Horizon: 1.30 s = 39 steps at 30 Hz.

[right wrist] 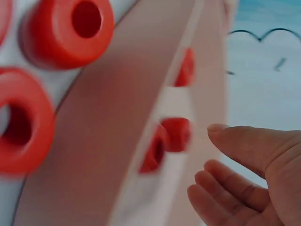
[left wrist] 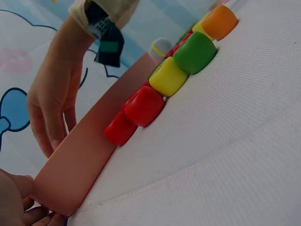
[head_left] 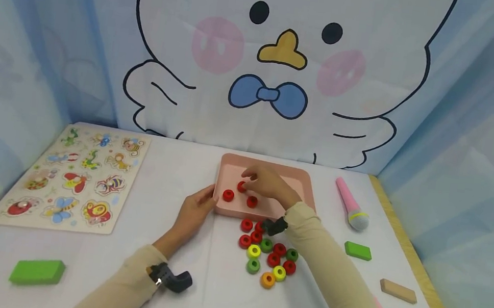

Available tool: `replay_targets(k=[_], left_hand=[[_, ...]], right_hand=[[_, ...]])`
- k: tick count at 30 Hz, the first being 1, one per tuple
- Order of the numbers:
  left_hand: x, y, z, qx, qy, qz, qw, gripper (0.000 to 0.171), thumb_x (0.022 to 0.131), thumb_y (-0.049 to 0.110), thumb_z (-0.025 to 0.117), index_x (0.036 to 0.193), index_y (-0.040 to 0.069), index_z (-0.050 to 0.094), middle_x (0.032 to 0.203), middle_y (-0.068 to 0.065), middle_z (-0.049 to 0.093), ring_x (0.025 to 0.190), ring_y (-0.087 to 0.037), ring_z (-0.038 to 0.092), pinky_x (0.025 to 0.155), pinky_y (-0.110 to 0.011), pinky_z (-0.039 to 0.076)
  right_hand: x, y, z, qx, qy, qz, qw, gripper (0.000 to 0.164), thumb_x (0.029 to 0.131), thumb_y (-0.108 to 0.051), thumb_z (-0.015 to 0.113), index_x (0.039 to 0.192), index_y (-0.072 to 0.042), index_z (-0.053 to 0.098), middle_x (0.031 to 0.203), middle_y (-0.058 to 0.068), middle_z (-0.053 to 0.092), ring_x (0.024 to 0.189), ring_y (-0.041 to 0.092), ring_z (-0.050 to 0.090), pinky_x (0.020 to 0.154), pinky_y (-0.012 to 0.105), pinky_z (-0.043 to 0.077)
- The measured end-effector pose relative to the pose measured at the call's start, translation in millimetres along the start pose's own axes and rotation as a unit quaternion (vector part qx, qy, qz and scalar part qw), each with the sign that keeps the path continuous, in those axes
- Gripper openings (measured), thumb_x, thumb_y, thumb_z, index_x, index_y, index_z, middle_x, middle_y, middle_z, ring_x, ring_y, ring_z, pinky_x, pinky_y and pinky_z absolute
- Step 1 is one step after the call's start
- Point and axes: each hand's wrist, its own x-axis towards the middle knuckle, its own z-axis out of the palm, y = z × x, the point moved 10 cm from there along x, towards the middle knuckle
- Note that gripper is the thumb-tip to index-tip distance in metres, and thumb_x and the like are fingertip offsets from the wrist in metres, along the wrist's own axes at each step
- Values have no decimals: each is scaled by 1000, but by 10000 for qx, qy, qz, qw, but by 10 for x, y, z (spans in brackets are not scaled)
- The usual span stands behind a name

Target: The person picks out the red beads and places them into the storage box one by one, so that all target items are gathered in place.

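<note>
My left hand (head_left: 193, 213) grips the front left corner of a shallow pink tray (head_left: 269, 164). In the left wrist view its thumb is at the tray wall and its fingers curl at the bottom corner. Three red beads (head_left: 228, 195) lie inside the tray. My right hand (head_left: 266, 183) is over the tray beside them. The right wrist view shows its thumb and fingers apart with nothing between them. In front of the tray lies a group of beads with holes: several red beads (head_left: 273, 260), green beads (head_left: 253, 266), yellow beads (head_left: 279, 273) and an orange bead (head_left: 267, 280).
A wooden insect puzzle board (head_left: 74, 182) lies at the left, with a green block (head_left: 37, 272) nearer. On the right are a pink toy microphone (head_left: 348, 197), a smaller green block (head_left: 358, 250) and a plain wooden block (head_left: 399, 291). A printed curtain (head_left: 264, 130) hangs behind the table.
</note>
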Motion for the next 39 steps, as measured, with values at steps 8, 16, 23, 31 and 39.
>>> replay_targets(k=[8, 16, 23, 31, 39], left_hand=[[34, 19, -26, 77, -45, -23, 10000, 48, 101, 16, 57, 145, -1, 45, 145, -14, 48, 137, -23, 41, 110, -36, 37], [61, 4, -110, 268, 56, -152, 9995, 48, 101, 19, 57, 145, 2, 46, 146, -12, 48, 137, -22, 40, 110, -36, 37], [57, -29, -91, 159, 29, -198, 9997, 48, 100, 17, 57, 145, 1, 47, 146, -12, 48, 137, -22, 40, 110, -34, 37], [33, -6, -31, 24, -35, -149, 9999, 48, 101, 16, 57, 145, 0, 46, 146, -14, 47, 137, -23, 40, 110, -35, 37], [15, -41, 23, 31, -59, -332, 9994, 48, 101, 17, 57, 145, 1, 46, 147, -13, 47, 137, -22, 40, 109, -34, 38]], right_hand=[[-892, 107, -264, 728, 568, -562, 9941, 26, 92, -13, 70, 116, -2, 70, 112, 8, 68, 103, 22, 63, 91, 37, 54], [-1451, 257, 76, 1161, -175, -663, 9909, 21, 90, -9, 72, 110, -6, 72, 106, 3, 68, 97, 19, 63, 90, 37, 55], [-1484, 276, 247, 1013, -492, -723, 9910, 20, 87, -6, 73, 107, -10, 73, 102, -2, 66, 95, 18, 62, 85, 32, 56], [-1514, 286, 263, 798, -520, -584, 9937, 20, 86, -5, 74, 105, -10, 74, 99, -5, 65, 92, 17, 60, 83, 30, 55], [-1563, 316, 273, 713, -512, -520, 9948, 19, 86, -6, 75, 104, -11, 74, 97, -7, 65, 90, 15, 59, 82, 31, 55]])
